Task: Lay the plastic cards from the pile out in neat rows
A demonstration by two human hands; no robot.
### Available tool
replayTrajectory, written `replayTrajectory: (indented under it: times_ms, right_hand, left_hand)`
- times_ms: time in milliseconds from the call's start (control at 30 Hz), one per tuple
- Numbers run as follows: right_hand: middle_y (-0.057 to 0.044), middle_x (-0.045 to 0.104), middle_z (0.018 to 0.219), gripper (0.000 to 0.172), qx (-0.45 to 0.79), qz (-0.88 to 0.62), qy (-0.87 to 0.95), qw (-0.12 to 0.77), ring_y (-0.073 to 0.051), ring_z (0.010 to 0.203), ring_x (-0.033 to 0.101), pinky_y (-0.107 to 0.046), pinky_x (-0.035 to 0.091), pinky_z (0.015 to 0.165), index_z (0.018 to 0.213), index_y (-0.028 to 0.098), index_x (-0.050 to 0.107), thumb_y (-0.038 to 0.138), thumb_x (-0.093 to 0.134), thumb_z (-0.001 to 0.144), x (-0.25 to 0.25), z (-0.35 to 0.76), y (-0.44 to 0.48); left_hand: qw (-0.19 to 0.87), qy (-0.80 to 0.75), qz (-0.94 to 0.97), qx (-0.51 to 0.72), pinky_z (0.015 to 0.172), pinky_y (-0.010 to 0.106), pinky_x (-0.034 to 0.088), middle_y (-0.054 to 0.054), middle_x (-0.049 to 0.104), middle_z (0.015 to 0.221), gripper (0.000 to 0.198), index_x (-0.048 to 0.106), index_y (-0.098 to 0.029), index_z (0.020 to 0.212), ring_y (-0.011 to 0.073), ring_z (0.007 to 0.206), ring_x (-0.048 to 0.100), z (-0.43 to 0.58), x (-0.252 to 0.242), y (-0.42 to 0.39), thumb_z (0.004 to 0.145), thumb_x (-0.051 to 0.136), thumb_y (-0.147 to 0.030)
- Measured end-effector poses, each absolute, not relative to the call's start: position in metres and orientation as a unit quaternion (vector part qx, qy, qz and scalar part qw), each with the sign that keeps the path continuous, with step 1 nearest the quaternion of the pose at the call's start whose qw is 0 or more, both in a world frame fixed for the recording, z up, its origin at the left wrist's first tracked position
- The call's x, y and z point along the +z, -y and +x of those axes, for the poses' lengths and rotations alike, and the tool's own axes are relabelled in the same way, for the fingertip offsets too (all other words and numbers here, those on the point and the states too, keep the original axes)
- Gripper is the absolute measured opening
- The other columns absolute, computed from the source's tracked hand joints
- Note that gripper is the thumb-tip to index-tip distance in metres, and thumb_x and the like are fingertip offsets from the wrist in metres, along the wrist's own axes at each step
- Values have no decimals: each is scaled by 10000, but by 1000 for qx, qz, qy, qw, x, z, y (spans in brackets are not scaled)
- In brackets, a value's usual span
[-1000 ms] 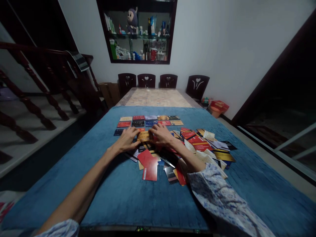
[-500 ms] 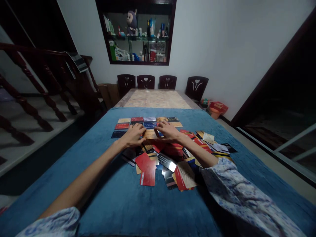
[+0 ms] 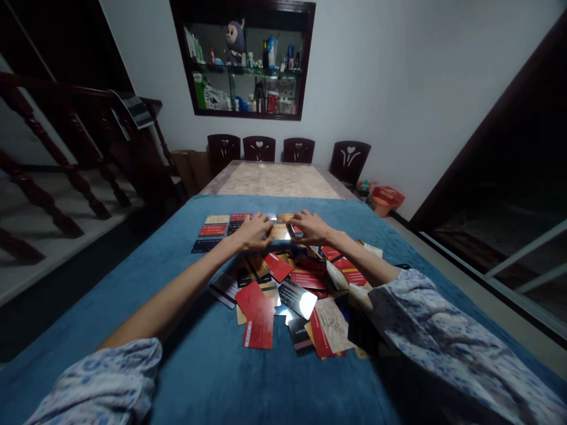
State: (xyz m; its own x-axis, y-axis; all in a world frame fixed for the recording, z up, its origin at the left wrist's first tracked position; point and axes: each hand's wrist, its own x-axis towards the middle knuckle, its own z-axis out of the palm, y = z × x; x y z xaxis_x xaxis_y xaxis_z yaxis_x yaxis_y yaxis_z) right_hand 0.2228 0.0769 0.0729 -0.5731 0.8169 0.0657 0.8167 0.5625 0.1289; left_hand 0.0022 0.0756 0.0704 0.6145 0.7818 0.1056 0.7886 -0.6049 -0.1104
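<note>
A gold-coloured card [image 3: 280, 232] is pinched at its two ends, my left hand [image 3: 253, 232] closed on one end and my right hand [image 3: 310, 229] on the other. It is over the neat rows of cards on the blue cloth, and I cannot tell whether it touches them. At the left of these rows show a pale card [image 3: 217, 219], a red card [image 3: 213, 231] and a dark blue card [image 3: 206, 245]. My hands hide much of the rows' middle and right. Nearer to me lies a loose heap of cards, among them a red card [image 3: 258, 327] and a black card [image 3: 297, 298].
The blue cloth [image 3: 195, 366] covers the near part of the long table [image 3: 283, 180]. Several dark chairs [image 3: 349, 160] stand beyond it. A wooden railing [image 3: 80, 141] runs on the left. A red box [image 3: 388, 196] is on the floor at the right.
Both hands have moved away from me and a little to the right with the gold-coloured card between them. More of the heap's far side shows. The view has shifted slightly.
</note>
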Motion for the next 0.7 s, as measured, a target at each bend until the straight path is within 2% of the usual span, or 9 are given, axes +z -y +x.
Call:
replayTrajectory:
  times_ms: [200,433,700]
  right_hand:
    - [-135,597,1187,324,76,481,-874,10,-289,1103,473,-324,384,774,1147,212,649,349,610,856,83,228,-91]
    - [-127,596,1201,334,74,497,-865,21,-285,1112,489,-309,400,771,1145,229,668,349,627,836,87,238,-117]
    - [-118,632,1148,322,61,510,-858,19,-274,1080,526,-310,407,813,1132,229,692,335,641,832,81,250,-153]
  left_hand:
    - [77,452,-889,-16,959,496,427,159,585,1243,331,625,-172,1142,329,1205,479,17,76,-96,873,565,-356]
    - [78,447,-891,-16,953,524,443,162,603,1181,279,667,-159,1019,339,1166,493,31,75,-126,854,553,-353]
    - [66,457,-887,-7,967,515,441,156,591,1232,275,691,-170,1015,342,1213,459,48,70,-162,844,579,-353]
